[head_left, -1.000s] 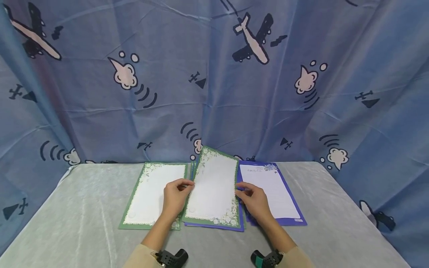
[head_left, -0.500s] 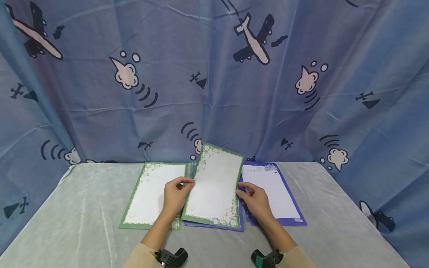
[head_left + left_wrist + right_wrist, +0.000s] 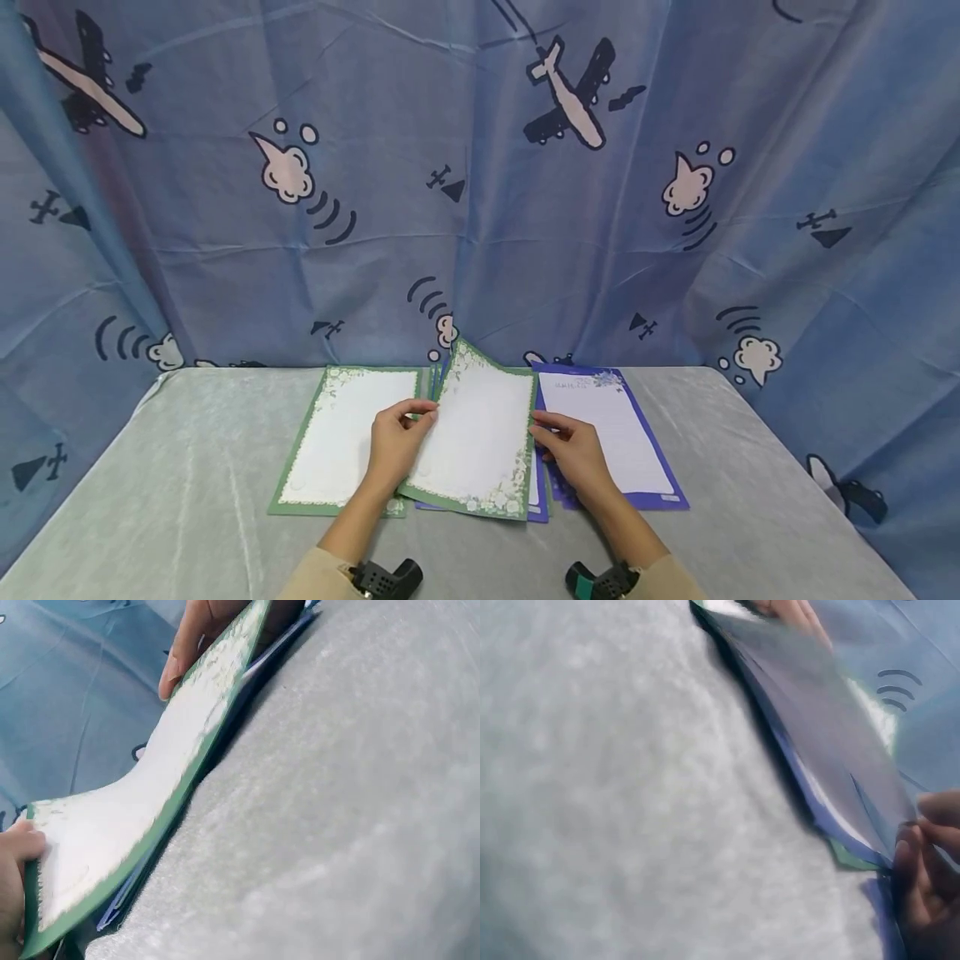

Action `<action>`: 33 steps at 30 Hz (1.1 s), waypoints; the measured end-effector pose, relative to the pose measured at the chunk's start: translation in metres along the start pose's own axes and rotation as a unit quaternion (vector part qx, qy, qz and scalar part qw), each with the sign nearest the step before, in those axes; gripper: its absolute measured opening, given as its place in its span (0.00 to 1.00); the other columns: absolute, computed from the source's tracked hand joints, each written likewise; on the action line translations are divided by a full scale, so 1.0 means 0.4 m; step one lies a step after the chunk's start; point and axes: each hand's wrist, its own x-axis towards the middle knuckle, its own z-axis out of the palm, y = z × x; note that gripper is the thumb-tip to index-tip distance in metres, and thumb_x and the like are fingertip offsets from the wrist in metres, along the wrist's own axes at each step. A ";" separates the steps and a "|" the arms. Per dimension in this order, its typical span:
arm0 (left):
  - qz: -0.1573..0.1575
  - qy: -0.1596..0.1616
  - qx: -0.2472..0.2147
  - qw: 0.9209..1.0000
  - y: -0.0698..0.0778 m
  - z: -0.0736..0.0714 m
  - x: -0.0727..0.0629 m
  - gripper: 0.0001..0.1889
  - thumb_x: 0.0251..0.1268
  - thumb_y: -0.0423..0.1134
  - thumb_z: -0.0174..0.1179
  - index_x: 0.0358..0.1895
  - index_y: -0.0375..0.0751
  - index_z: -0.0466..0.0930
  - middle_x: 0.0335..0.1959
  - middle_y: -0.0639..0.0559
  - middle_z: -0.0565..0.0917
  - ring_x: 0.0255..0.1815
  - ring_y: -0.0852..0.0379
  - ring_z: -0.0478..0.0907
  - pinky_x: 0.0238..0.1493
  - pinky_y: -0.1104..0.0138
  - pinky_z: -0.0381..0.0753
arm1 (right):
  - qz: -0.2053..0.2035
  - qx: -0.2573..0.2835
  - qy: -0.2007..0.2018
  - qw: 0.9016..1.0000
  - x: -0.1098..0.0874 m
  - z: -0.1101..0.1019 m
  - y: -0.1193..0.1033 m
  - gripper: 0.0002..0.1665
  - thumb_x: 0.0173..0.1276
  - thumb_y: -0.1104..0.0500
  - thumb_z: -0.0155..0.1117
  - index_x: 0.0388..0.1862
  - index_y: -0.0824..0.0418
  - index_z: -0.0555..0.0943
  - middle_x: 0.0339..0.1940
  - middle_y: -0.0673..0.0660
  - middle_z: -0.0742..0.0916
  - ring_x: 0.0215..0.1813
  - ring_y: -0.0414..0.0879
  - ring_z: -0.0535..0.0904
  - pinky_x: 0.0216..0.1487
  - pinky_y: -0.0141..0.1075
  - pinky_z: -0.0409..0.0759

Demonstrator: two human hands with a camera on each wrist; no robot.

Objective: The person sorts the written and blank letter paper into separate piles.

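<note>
A sheet of stationery paper (image 3: 472, 433) with a green floral border hangs bowed over the middle pile in the head view. My left hand (image 3: 397, 437) pinches its left edge, the thumb (image 3: 26, 846) pressing on the printed face in the left wrist view. At the opposite edge my right hand (image 3: 573, 450) pinches the paper between thumb and fingers. From the right wrist view the sheet's plain back (image 3: 825, 720) shows, raised off what lies below. Beneath it sits a blue-bordered sheet (image 3: 540, 500), mostly covered, with a green edge (image 3: 855, 856) peeking out under that.
To the left lies another green-bordered sheet (image 3: 330, 458), partly under my left forearm. A purple-blue bordered sheet (image 3: 615, 442) with handwriting near its top lies to the right. The grey cloth-covered table (image 3: 202, 467) meets a blue patterned curtain (image 3: 375, 208) behind.
The held sheet rose slightly and tilted right, then came down and bowed, its top right corner shifting left and its bottom edge dropping lower. Both hands keep their pinch.
</note>
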 end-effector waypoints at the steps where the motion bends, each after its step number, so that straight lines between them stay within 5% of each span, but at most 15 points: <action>1: 0.001 -0.001 0.003 1.000 -0.001 0.000 -0.001 0.04 0.62 0.31 0.68 0.38 0.41 0.90 0.34 0.44 0.89 0.21 0.66 0.71 0.25 0.74 0.71 | 0.001 -0.001 -0.002 1.000 0.000 0.000 -0.001 0.19 0.70 0.62 0.67 0.59 0.64 0.84 0.52 0.64 0.88 0.34 0.38 0.80 0.33 0.29 0.81; 8: 0.025 0.007 0.046 0.999 0.009 -0.002 -0.005 0.06 0.64 0.33 0.67 0.40 0.43 0.92 0.33 0.47 0.90 0.21 0.65 0.73 0.23 0.73 0.71 | -0.014 -0.003 -0.022 1.000 -0.002 0.004 -0.001 0.20 0.68 0.63 0.69 0.58 0.65 0.84 0.44 0.63 0.88 0.32 0.39 0.83 0.32 0.31 0.83; 14: 0.045 -0.006 0.066 0.997 0.037 -0.019 -0.002 0.07 0.65 0.34 0.67 0.43 0.44 0.91 0.32 0.47 0.90 0.20 0.64 0.72 0.21 0.72 0.70 | -0.015 0.022 -0.029 0.999 -0.006 -0.005 -0.022 0.20 0.69 0.66 0.66 0.60 0.66 0.83 0.48 0.65 0.85 0.31 0.37 0.82 0.33 0.32 0.85; 23: 0.015 -0.097 0.101 0.990 0.117 -0.085 0.019 0.11 0.66 0.33 0.66 0.49 0.46 0.90 0.43 0.47 0.89 0.28 0.60 0.77 0.29 0.69 0.75 | -0.034 0.034 -0.050 0.998 -0.020 -0.035 -0.106 0.22 0.73 0.64 0.63 0.65 0.63 0.80 0.58 0.66 0.82 0.35 0.39 0.80 0.37 0.32 0.85; 33: -0.001 -0.206 0.186 0.961 0.195 -0.220 0.036 0.13 0.65 0.33 0.66 0.51 0.42 0.88 0.41 0.48 0.87 0.40 0.57 0.82 0.43 0.63 0.80 | -0.050 -0.001 -0.115 0.992 -0.009 0.006 -0.173 0.23 0.74 0.63 0.62 0.67 0.61 0.79 0.67 0.65 0.81 0.43 0.43 0.82 0.39 0.32 0.84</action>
